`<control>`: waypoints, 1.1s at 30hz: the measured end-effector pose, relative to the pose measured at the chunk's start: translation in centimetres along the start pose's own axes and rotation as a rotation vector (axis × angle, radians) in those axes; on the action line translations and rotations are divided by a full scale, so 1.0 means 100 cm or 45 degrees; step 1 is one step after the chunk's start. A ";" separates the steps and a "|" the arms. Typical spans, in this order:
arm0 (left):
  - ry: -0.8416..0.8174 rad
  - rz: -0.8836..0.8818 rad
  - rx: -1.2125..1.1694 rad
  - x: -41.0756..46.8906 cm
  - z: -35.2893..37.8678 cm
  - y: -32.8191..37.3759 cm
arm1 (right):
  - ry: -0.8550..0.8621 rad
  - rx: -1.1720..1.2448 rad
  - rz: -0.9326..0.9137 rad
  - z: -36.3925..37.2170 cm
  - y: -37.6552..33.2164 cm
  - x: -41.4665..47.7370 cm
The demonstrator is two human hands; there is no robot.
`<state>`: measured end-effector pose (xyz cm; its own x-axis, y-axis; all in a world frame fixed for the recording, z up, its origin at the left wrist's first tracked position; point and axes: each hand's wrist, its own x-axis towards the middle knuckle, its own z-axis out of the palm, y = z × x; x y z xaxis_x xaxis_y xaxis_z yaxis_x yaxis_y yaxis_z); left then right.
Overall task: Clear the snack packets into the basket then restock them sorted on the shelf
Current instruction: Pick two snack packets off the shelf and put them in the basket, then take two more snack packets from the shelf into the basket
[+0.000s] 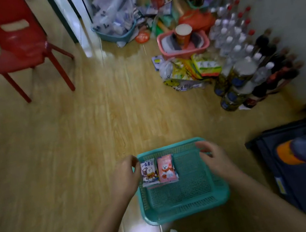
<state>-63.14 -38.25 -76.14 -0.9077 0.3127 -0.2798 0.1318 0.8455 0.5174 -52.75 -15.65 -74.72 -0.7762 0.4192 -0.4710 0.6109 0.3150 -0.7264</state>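
Observation:
A teal mesh basket (pixel 186 208) sits low in the middle of the head view, above the wooden floor. Two snack packets lie side by side in its far left corner: a white and purple packet (pixel 149 172) and a pink packet (pixel 166 168), both printed with a bear. My left hand (pixel 125 174) holds the basket's left rim, fingers curled right beside the white packet. My right hand (pixel 215 158) lies over the right rim with its fingers curled inward over the mesh. The frame is blurred. No shelf is in view.
A red plastic chair (pixel 21 47) stands at the far left. Along the right wall are several bottles (pixel 239 55), yellow snack bags (pixel 191 70), a pink basket (pixel 185 48) and another teal basket (pixel 115 34) of clutter. A dark bag (pixel 305 170) lies at the right.

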 end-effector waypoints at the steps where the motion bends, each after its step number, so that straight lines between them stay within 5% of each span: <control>1: 0.015 0.060 0.073 -0.007 -0.033 0.022 | 0.016 -0.035 -0.033 -0.029 -0.026 -0.020; 9: 0.096 0.335 0.321 -0.087 -0.307 0.217 | 0.389 -0.258 -0.181 -0.262 -0.220 -0.210; 14: 0.213 0.529 0.339 -0.136 -0.407 0.297 | 0.545 -0.286 -0.216 -0.344 -0.274 -0.310; 25: 0.092 1.161 0.324 -0.188 -0.417 0.405 | 0.921 -0.399 0.086 -0.370 -0.252 -0.482; 33: -0.059 1.741 0.195 -0.277 -0.377 0.518 | 1.389 -0.376 0.441 -0.356 -0.223 -0.639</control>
<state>-46.19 -19.49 -11.08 -0.0073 0.9378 0.3472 0.9456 -0.1065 0.3075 -11.26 -19.18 -10.60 -0.1060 0.9814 0.1603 0.8860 0.1664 -0.4329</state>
